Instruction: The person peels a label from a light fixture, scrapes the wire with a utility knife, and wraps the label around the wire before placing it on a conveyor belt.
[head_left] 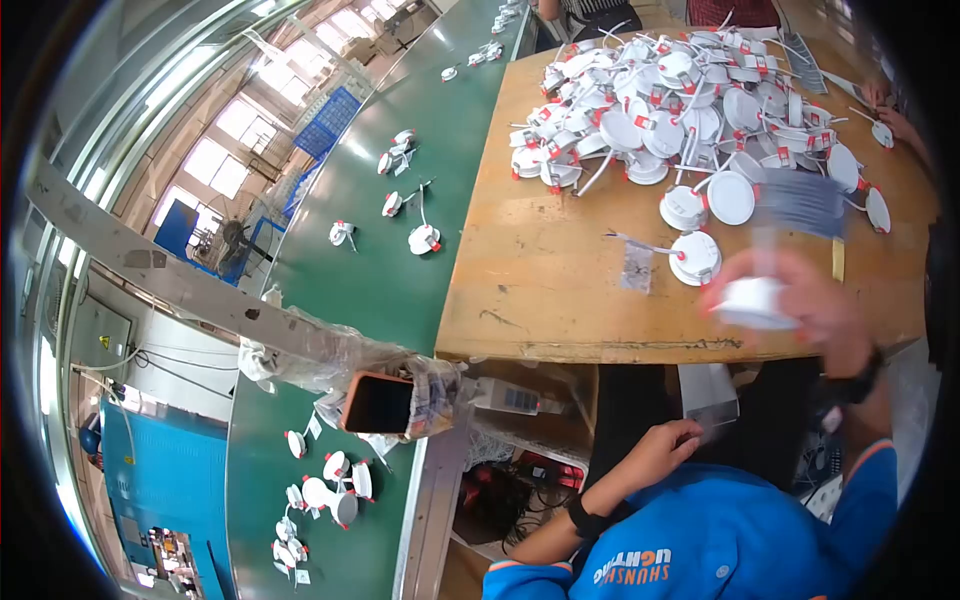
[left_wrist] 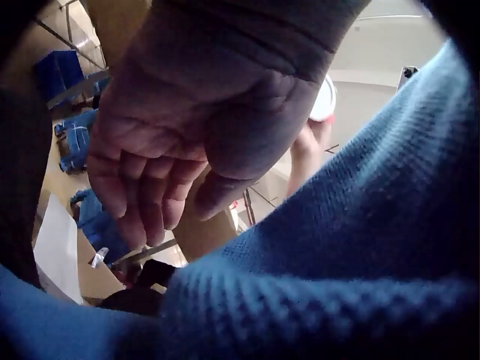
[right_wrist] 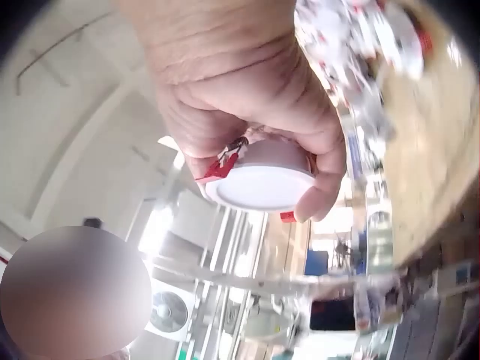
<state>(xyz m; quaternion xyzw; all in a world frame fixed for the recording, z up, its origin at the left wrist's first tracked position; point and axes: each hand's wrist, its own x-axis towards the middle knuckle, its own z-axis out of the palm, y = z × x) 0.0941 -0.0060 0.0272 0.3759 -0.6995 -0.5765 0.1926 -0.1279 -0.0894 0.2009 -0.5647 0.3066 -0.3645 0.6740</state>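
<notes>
My right hand [head_left: 825, 310] holds a round white downlight [head_left: 755, 303] above the front part of the wooden table, blurred in the head view. In the right wrist view, thumb and fingers are curled round the rim of this downlight [right_wrist: 259, 186], and its red spring clips show on two sides. My left hand [head_left: 655, 462] is low in front of the body with nothing in it; the left wrist view shows its palm [left_wrist: 202, 112] and loosely bent fingers. Another downlight [head_left: 695, 257] lies on the table beside a small clear plastic packet [head_left: 637, 266].
A large heap of downlights [head_left: 680, 100] covers the back of the wooden table [head_left: 540, 290]. To the left runs a green conveyor belt [head_left: 330, 280] carrying scattered downlights. A phone [head_left: 377, 404] is fixed at the table's corner. Other people sit across the table.
</notes>
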